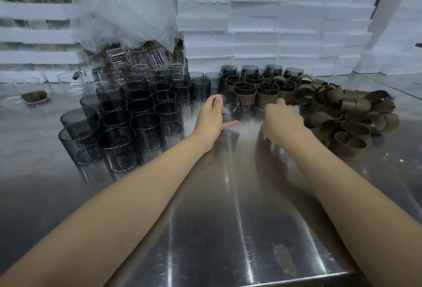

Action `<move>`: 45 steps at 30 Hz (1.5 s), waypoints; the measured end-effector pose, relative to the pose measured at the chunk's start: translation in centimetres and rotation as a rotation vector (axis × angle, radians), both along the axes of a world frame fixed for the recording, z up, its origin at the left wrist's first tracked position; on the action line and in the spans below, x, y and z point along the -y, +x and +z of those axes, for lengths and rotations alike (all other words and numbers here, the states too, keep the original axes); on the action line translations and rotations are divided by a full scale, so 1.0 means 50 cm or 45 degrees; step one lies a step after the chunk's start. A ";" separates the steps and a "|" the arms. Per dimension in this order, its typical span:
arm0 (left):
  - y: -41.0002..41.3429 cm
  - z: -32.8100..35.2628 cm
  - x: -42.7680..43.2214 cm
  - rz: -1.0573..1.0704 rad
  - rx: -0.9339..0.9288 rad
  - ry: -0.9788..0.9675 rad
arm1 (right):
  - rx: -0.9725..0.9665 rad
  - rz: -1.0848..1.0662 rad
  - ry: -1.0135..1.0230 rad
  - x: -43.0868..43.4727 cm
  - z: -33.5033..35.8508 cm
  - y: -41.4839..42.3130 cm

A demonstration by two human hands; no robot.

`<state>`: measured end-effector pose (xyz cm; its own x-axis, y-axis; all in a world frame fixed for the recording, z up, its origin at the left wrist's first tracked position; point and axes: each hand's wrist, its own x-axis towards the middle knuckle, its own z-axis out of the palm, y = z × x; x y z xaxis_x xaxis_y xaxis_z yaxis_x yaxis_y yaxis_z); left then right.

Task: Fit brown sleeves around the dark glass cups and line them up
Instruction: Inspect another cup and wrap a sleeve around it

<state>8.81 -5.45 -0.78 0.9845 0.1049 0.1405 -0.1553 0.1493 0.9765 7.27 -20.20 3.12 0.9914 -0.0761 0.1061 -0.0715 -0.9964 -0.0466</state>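
Glossy smoky glass cups point(146, 124) and matt brown sleeves point(347, 113) sit on a shiny steel table point(228, 218).

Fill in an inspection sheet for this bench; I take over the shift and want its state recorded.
Surface: steel table, shiny, smudge near the front edge.
Job's things: bare dark glass cups grouped left; sleeved cups in rows at the back; brown sleeves piled right.
Clutter: clear glass cups at far left, some tipped.
Grippers: left hand grips one tilted dark cup; right hand blurred beside the sleeve pile, grasp unclear.
Cables: nothing seen.
Surroundings: stacked white foam blocks; plastic film behind.
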 end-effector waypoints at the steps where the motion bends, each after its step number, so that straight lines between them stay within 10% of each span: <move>1: 0.000 0.000 0.000 0.007 0.002 0.008 | 0.068 0.140 0.048 -0.001 -0.002 0.004; 6: -0.004 0.001 -0.001 0.011 -0.008 -0.003 | 0.216 0.552 0.305 -0.014 -0.010 0.012; 17: -0.005 0.001 0.000 0.072 -0.021 0.057 | 0.483 0.360 0.511 0.017 -0.006 0.032; 23: -0.006 0.003 0.000 0.071 -0.048 0.041 | 0.346 0.169 -0.060 0.025 -0.021 0.036; 28: -0.009 0.004 0.003 0.062 -0.065 0.067 | 0.344 0.244 0.065 0.035 -0.027 0.047; 36: -0.008 0.002 0.003 0.063 -0.006 0.025 | 0.690 0.358 1.403 0.027 -0.013 0.039; 45: 0.000 -0.003 0.003 0.035 0.000 0.020 | 0.397 0.114 2.623 0.051 0.003 0.053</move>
